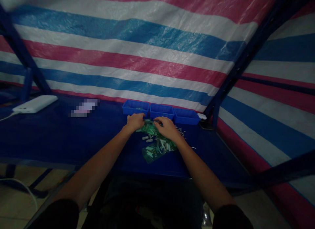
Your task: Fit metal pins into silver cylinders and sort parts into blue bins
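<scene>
A heap of small green circuit boards (157,147) with pale little parts lies on the dark blue table (61,137) just in front of me. My left hand (135,122) rests curled at the far left edge of the heap, fingers bent onto the boards. My right hand (167,127) lies on top of the heap, fingers bent down over it. Whether either hand actually grips a board is hidden by the fingers and the dim light. Small metal pins (181,133) lie scattered to the right of my right hand.
Three blue plastic bins (161,111) stand in a row behind the heap. A white power bank (35,104) with a cable lies far left, a blurred pale object (85,107) beside it. A striped tarp (137,51) and blue frame posts (236,71) enclose the table.
</scene>
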Demonstrator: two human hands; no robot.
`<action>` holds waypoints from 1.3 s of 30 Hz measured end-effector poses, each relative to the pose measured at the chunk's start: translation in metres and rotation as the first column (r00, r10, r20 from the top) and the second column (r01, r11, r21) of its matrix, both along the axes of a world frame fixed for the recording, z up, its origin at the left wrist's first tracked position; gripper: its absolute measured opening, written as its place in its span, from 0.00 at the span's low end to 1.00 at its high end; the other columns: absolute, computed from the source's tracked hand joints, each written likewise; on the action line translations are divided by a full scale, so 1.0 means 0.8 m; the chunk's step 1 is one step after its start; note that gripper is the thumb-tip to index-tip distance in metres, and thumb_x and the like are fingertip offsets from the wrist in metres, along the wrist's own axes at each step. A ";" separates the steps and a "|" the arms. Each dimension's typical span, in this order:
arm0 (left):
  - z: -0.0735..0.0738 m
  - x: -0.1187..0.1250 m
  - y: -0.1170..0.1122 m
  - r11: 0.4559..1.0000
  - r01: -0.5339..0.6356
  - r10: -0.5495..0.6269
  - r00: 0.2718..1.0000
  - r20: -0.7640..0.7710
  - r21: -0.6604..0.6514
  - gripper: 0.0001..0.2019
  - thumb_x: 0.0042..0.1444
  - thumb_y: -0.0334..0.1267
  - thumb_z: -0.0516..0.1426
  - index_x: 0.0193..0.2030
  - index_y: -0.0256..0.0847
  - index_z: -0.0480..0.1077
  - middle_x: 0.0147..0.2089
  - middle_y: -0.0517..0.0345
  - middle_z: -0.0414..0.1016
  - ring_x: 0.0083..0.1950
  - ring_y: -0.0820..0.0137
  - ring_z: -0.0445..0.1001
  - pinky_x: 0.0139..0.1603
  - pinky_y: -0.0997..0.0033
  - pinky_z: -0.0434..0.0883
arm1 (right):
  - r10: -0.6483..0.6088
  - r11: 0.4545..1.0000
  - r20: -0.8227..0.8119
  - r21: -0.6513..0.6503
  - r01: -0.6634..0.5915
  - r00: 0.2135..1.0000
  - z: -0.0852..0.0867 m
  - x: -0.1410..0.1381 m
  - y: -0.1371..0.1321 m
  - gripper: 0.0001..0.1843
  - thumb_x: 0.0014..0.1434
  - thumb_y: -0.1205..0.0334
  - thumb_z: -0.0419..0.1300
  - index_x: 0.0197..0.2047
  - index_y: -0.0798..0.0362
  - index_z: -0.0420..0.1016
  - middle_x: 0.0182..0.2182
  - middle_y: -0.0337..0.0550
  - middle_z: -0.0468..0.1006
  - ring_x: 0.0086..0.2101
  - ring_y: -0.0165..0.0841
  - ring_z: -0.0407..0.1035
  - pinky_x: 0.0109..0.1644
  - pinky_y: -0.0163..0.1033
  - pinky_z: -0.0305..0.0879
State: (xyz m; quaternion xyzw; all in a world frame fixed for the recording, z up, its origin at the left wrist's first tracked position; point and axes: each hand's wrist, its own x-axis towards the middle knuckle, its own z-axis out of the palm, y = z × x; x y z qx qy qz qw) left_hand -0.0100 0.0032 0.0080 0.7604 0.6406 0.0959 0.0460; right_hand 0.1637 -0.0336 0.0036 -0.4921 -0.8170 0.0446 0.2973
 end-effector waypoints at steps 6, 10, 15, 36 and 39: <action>-0.004 -0.006 0.003 0.995 0.094 -0.093 0.994 -0.060 0.020 0.16 0.52 0.43 0.53 0.48 0.51 0.70 0.47 0.54 0.74 0.47 0.60 0.71 0.44 0.64 0.66 | 0.019 0.999 0.029 -0.032 -0.018 0.999 -0.003 -0.002 0.000 0.13 0.58 0.59 0.53 0.43 0.53 0.73 0.31 0.42 0.75 0.33 0.32 0.65 0.39 0.36 0.58; -0.008 -0.002 -0.001 0.979 0.100 -0.089 0.994 -0.071 0.175 0.12 0.54 0.37 0.50 0.40 0.46 0.74 0.42 0.52 0.74 0.44 0.62 0.72 0.41 0.69 0.66 | 0.023 0.999 0.035 -0.037 -0.021 0.999 -0.005 -0.002 0.001 0.13 0.58 0.60 0.53 0.43 0.54 0.73 0.31 0.42 0.74 0.33 0.31 0.65 0.39 0.36 0.57; -0.002 0.000 -0.001 0.959 0.061 -0.087 0.993 0.085 0.276 0.14 0.58 0.39 0.46 0.40 0.44 0.72 0.41 0.53 0.73 0.42 0.65 0.71 0.41 0.69 0.67 | 0.017 1.000 0.005 -0.016 -0.017 1.000 -0.003 -0.002 0.000 0.13 0.57 0.60 0.53 0.43 0.53 0.73 0.31 0.42 0.74 0.34 0.32 0.65 0.39 0.36 0.57; 0.000 0.006 0.012 0.934 0.115 -0.287 0.804 0.520 0.338 0.10 0.57 0.33 0.45 0.37 0.37 0.66 0.35 0.55 0.71 0.37 0.70 0.69 0.40 0.71 0.65 | 0.087 0.991 -0.206 -0.086 -0.106 0.975 0.001 -0.003 -0.001 0.14 0.57 0.58 0.53 0.41 0.54 0.74 0.29 0.40 0.75 0.29 0.29 0.66 0.34 0.34 0.59; 0.005 0.018 0.002 0.942 0.181 -0.332 0.622 0.709 0.283 0.10 0.59 0.36 0.44 0.37 0.36 0.64 0.31 0.58 0.69 0.32 0.72 0.67 0.35 0.73 0.66 | 0.040 0.980 -0.387 -0.165 -0.112 0.921 0.004 -0.005 -0.001 0.17 0.56 0.51 0.52 0.37 0.54 0.74 0.26 0.38 0.74 0.26 0.28 0.66 0.31 0.33 0.59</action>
